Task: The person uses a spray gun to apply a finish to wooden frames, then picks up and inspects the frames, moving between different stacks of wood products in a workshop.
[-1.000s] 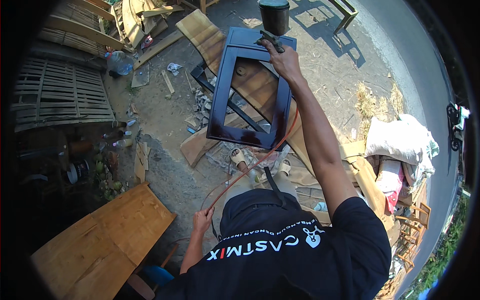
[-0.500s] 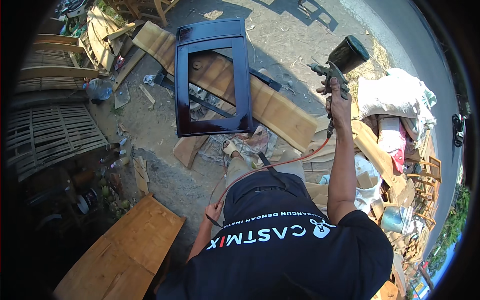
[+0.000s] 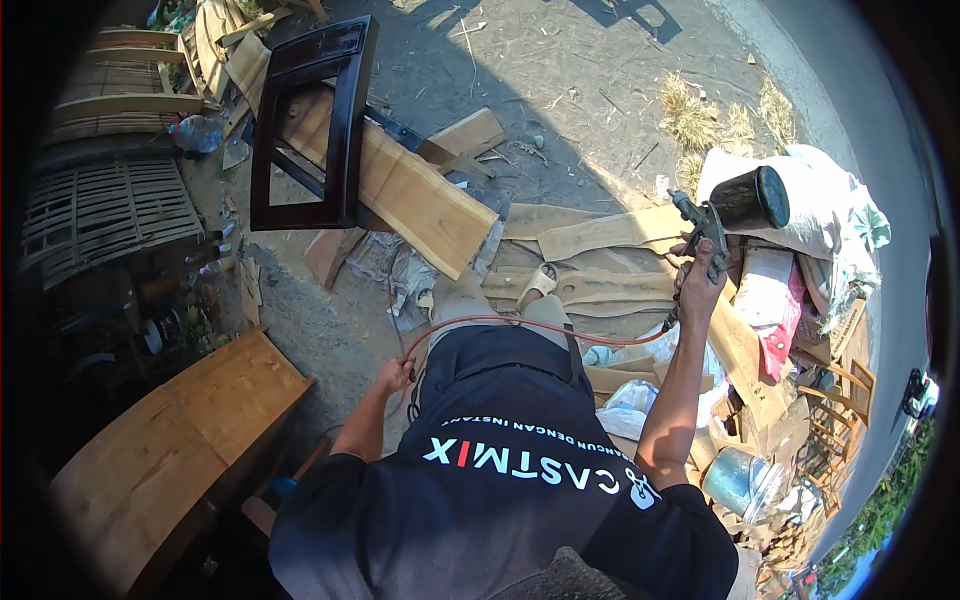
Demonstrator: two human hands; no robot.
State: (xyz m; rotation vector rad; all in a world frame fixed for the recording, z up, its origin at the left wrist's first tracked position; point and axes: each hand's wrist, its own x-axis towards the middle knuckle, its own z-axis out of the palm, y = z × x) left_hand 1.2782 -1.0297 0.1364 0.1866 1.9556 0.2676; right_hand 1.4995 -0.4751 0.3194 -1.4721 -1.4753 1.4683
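Note:
My right hand is closed round the handle of a paint spray gun, raised at the right with its dark cup tilted to the side. From the gun's base a red air hose crosses in front of my waist to my left hand, whose fingers are wrapped round it. Apart from both hands, at the far left, a glossy dark brown wooden frame with a rectangular opening rests over a thick wooden plank. The gun points away from that frame's side only roughly; no spray is visible.
Long boards lie before my feet. White sacks, scrap wood and a bluish bucket crowd the right side. A broad wooden panel stands at lower left, near a slatted bamboo rack.
My body has shifted right, so the dark frame now appears farther left. The spray gun has moved right and lower with my right hand. My left hand, still on the hose, has come up.

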